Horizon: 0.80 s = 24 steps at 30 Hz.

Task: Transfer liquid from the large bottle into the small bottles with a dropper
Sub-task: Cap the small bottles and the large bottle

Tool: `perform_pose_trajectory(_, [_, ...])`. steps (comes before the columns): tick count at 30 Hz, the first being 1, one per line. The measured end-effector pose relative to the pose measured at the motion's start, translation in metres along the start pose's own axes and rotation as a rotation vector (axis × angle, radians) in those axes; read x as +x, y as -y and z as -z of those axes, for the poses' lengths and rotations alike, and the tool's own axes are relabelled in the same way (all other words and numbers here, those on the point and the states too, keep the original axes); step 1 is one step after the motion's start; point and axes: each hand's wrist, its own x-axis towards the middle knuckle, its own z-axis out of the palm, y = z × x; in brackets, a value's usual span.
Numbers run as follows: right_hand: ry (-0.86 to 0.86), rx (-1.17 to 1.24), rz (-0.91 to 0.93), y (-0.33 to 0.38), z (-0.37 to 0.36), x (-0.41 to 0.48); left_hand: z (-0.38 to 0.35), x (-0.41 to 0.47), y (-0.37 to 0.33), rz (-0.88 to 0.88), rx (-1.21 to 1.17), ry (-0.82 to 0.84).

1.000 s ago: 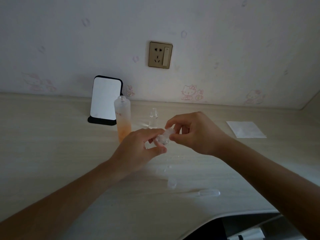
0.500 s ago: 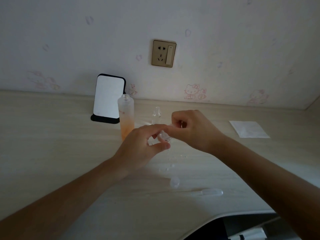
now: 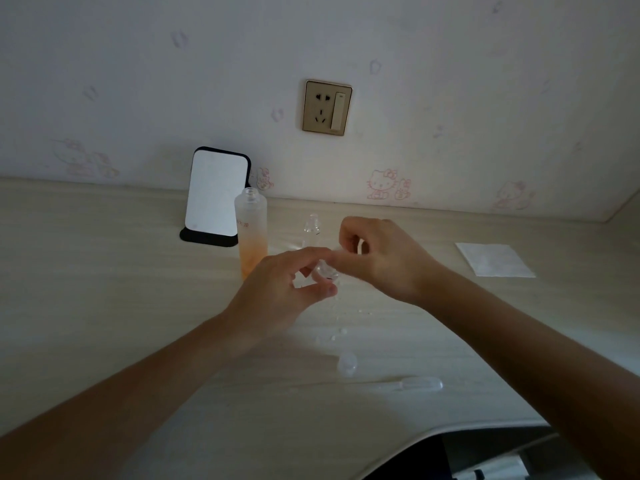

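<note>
Small clear plastic bottle [image 3: 323, 270]: just right of the tall frosted bottle of orange liquid [image 3: 251, 233]. Left grip [image 3: 277, 296] and right grip [image 3: 388, 258] both stay pinched on it, position barely changed.

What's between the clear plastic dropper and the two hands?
In the head view, a small clear round cap and some spilled drops lie on the pale desk there.

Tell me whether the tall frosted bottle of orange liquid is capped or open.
Open: the tall frosted bottle stands upright, its neck bare, no cap on it.
</note>
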Motion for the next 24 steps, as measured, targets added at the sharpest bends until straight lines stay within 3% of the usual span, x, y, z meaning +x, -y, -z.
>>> perform_pose_trajectory(7, [0.008,-0.096,-0.032,0.001,-0.006,0.004,0.001,0.000,-0.005,-0.005,-0.035,0.016])
perform_pose_trajectory(24, [-0.114,0.019,0.091,-0.006,-0.015,-0.010,-0.002,-0.001,-0.005,0.010,-0.036,0.036])
